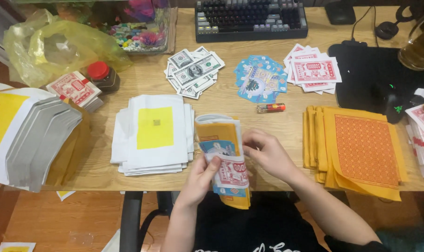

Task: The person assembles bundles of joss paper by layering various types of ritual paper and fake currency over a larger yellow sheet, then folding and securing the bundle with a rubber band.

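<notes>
Both my hands hold a folded bundle of papers [223, 154] over the near edge of the wooden table [230, 100]. The bundle has a yellow sheet outside, with a blue printed note and a red-and-white note on top. My left hand [200, 179] grips it from below, thumb pressing on the red-and-white note. My right hand [265, 151] pinches the bundle's right edge. A stack of white sheets with a yellow square [153, 133] lies just left of the bundle, and a stack of yellow-orange sheets [356, 149] lies to the right.
On the table are a fan of green banknote-like papers [193, 72], blue printed notes [261, 79], red-and-white notes [312, 70], and a small orange lighter [270, 108]. A keyboard [251, 19] sits at the back, a black mat with a mouse [385, 95] on the right, large grey-and-yellow sheets [30, 135] and a yellow plastic bag [58, 46] on the left.
</notes>
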